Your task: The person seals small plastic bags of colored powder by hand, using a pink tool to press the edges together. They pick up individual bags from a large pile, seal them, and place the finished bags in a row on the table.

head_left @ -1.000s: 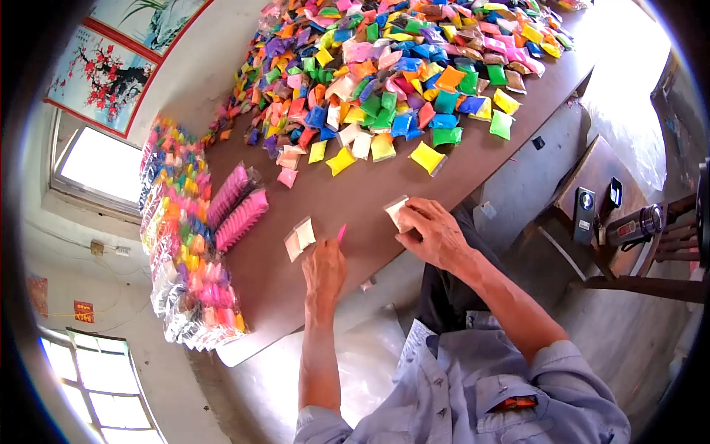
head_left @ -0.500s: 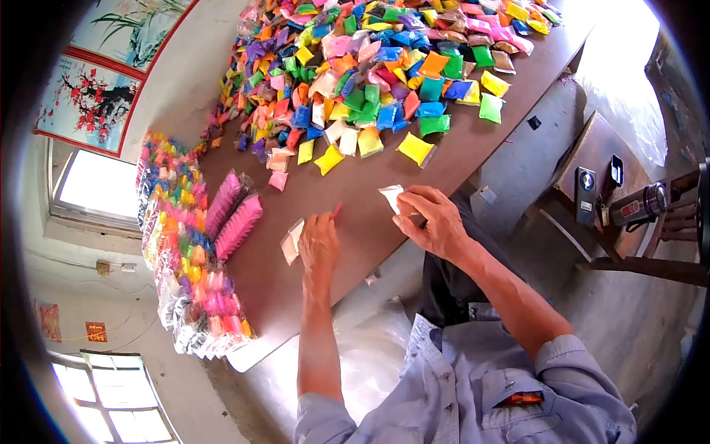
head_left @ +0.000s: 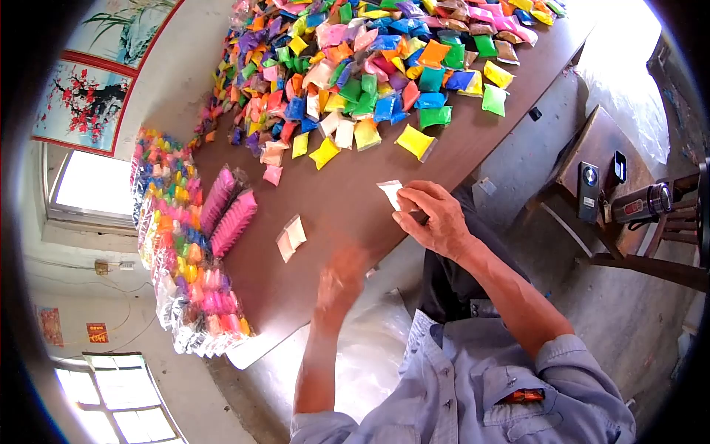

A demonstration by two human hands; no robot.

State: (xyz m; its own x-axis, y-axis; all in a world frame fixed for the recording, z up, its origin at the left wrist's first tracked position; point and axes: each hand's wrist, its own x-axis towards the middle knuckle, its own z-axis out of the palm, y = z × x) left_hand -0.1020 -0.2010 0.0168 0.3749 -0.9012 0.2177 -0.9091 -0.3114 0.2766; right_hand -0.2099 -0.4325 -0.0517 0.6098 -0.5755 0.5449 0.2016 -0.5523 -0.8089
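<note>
My right hand [head_left: 438, 220] is closed, pinching a small white plastic packet [head_left: 390, 192] between thumb and fingers over the table's near edge. My left hand [head_left: 342, 280] is smeared by motion above the brown table [head_left: 259, 296], so its fingers cannot be made out. A pale peach packet [head_left: 291, 238] lies flat on the tabletop, up and to the left of that hand, apart from it. Farther left, two long clear bags of pink packets [head_left: 234, 223] lie side by side.
A big heap of small coloured packets [head_left: 362, 81] covers the table's far part. Bagged bundles of packets [head_left: 194, 251] line its left edge. On the right, a wooden stool [head_left: 584, 159] bears a thermos flask [head_left: 642, 203] and a dark rectangular device [head_left: 589, 192].
My left hand has let go of the peach packet and moved right and down. The packet stays on the table. My right hand keeps its hold on the white packet, nearly still.
</note>
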